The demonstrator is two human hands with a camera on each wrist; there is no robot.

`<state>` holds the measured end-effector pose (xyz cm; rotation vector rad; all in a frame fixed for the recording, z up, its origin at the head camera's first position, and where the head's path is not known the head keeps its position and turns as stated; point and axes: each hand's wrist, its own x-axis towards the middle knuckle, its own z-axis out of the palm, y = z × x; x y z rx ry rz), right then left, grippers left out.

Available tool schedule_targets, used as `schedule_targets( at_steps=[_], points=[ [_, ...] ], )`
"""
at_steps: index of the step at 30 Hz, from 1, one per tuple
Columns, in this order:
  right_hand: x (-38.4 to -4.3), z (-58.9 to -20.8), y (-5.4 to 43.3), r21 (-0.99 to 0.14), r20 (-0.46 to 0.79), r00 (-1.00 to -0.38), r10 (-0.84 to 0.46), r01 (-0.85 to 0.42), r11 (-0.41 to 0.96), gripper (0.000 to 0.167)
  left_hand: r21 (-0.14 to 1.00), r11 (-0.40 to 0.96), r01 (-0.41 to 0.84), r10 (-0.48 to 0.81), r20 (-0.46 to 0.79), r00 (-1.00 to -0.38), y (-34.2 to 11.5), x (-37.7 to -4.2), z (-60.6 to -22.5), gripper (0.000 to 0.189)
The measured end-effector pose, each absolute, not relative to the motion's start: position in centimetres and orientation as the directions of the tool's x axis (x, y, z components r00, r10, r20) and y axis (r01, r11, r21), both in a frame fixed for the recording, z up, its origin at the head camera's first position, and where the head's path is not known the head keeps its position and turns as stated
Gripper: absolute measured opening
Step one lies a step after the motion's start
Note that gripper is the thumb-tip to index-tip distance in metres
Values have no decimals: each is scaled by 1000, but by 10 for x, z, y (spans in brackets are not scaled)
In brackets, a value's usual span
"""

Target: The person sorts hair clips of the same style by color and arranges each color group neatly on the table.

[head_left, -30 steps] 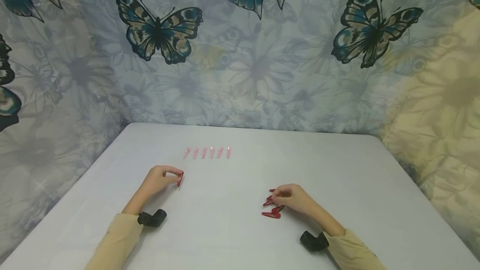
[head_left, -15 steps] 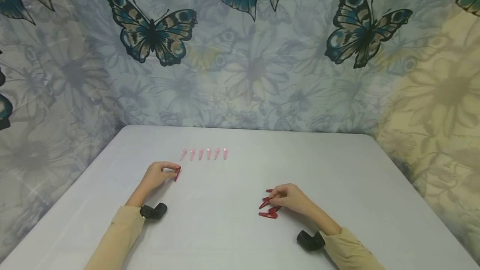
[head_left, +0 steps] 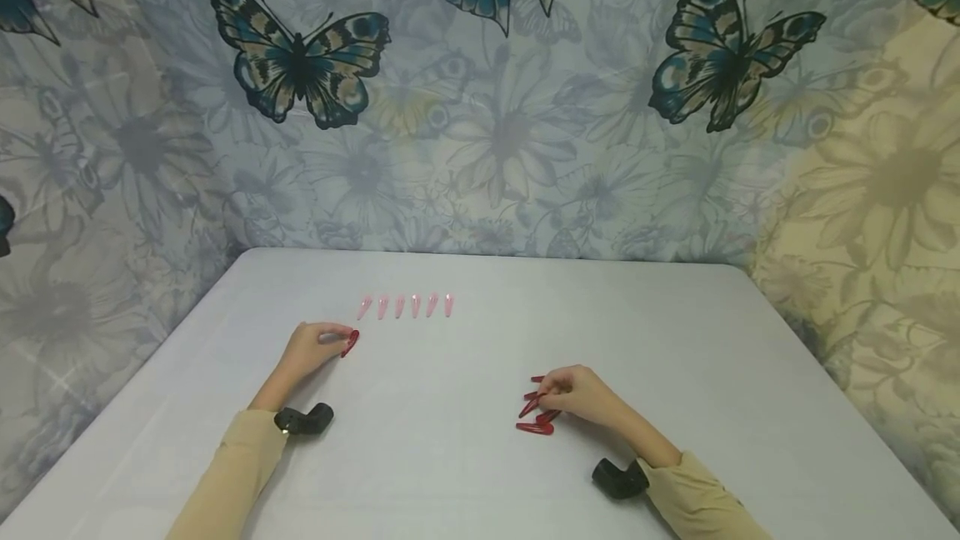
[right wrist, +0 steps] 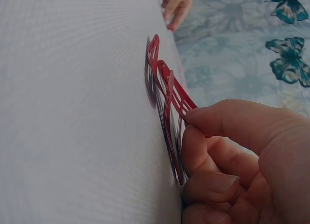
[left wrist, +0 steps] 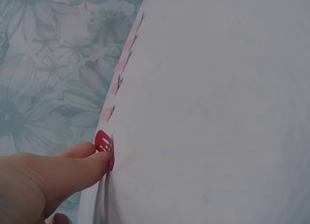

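My left hand (head_left: 309,347) pinches a red snap hair clip (left wrist: 103,142) between thumb and fingertips. The clip is tilted, close to the white tabletop. Just beyond it, a row of several pink snap hair clips (head_left: 416,307) lies side by side, evenly spaced. On the right, my right hand (head_left: 576,394) is over a loose group of several red hair clips (head_left: 534,428). Its thumb and index finger pinch the end of one red clip (right wrist: 177,90); other red clips overlap it in the right wrist view. The fingers hide part of the group.
A white table (head_left: 450,457) with rounded far corners carries everything. Behind it hangs a floral cloth backdrop (head_left: 510,148) with blue butterflies. A black wrist camera (head_left: 303,419) is on the left wrist and another black camera (head_left: 620,479) on the right.
My left hand has moved a little away from me, bringing its red clip nearer the left end of the pink row and turning it slightly. My right hand has barely moved.
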<state>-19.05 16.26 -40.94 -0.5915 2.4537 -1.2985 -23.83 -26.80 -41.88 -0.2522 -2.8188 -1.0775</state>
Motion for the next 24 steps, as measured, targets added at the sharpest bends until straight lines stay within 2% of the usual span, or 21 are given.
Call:
schedule_targets(
  at_steps=[3,7,14,24],
  points=[
    [-190,-409,162,-834,-76,-870,-487,-212,510,11,642,725,248,132,224,-966,-268,-236,-421,19],
    [-191,-410,163,-829,-78,-872,-483,-213,518,11,645,725,240,107,238,-965,-266,-233,-421,16],
    [-191,-411,163,-826,-77,-875,-478,-213,522,10,607,784,131,53,146,-988,-263,-230,-421,17],
    [-192,-409,166,-868,-89,-856,-509,-183,461,15,511,855,88,58,74,-996,-265,-230,-419,26]
  ],
)
